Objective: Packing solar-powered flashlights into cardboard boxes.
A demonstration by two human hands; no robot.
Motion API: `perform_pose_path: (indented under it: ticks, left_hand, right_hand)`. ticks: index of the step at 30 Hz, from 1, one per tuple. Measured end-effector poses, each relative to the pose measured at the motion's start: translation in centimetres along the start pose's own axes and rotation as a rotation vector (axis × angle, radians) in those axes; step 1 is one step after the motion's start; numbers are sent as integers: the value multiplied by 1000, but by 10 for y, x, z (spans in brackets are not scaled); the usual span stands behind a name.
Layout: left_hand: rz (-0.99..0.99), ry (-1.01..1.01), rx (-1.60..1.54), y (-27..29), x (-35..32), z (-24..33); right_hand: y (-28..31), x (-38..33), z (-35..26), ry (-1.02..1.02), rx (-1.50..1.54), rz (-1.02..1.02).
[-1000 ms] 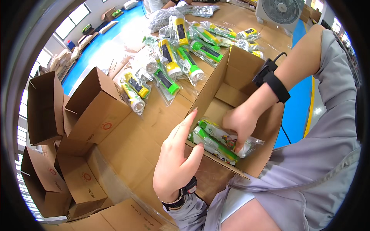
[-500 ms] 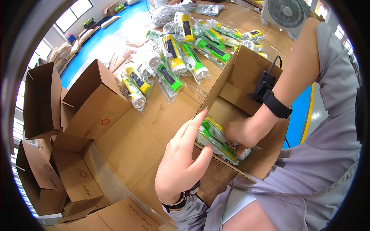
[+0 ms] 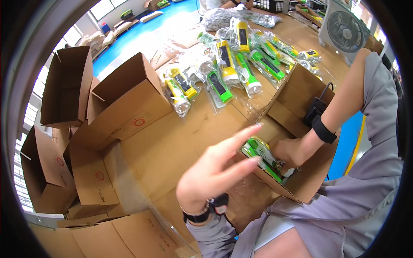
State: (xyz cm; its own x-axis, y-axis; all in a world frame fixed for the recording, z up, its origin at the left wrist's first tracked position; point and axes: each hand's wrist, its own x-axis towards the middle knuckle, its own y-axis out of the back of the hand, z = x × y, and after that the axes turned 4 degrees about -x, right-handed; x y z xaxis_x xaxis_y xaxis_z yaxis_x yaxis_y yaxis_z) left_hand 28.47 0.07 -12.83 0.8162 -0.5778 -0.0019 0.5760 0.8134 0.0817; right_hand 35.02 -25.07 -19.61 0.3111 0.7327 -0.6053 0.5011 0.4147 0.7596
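An open cardboard carton (image 3: pixel 307 178) sits tilted close to my body. Inside it, along its left wall, lie green-and-white packages (image 3: pixel 261 151) in clear plastic. My right hand (image 3: pixel 290 151) reaches down into the carton against these packages. Its fingertips are hidden, so whether they grip one I cannot tell. My left hand (image 3: pixel 215 170) is held at the carton's left edge, thumb and fingers apart, with nothing in it. The fingers are slightly blurred and overlap the rim; contact is unclear.
Several bagged yellow and green flashlights (image 3: pixel 226 62) are heaped on the cardboard-covered table (image 3: pixel 172 150). More open cartons (image 3: pixel 129 109) stand at the left. A box fan (image 3: pixel 345 31) is at the back right, and clear plastic bags (image 3: pixel 234 17) lie at the far side.
The view has shifted, so the table and cartons appear farther right and mostly lower. My left hand's fingers have spread at the carton's edge; my right hand stays inside the carton.
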Motion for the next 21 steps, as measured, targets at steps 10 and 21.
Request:
perform_pose_path:
  ticks: [10, 21]
  left_hand:
    - [1225, 109, 595, 96, 48, -153]
    - [1331, 72, 809, 99, 71, -175]
  right_hand:
    - [15, 20, -28, -46, -154, -294]
    - [13, 35, -38, -56, -314, -429]
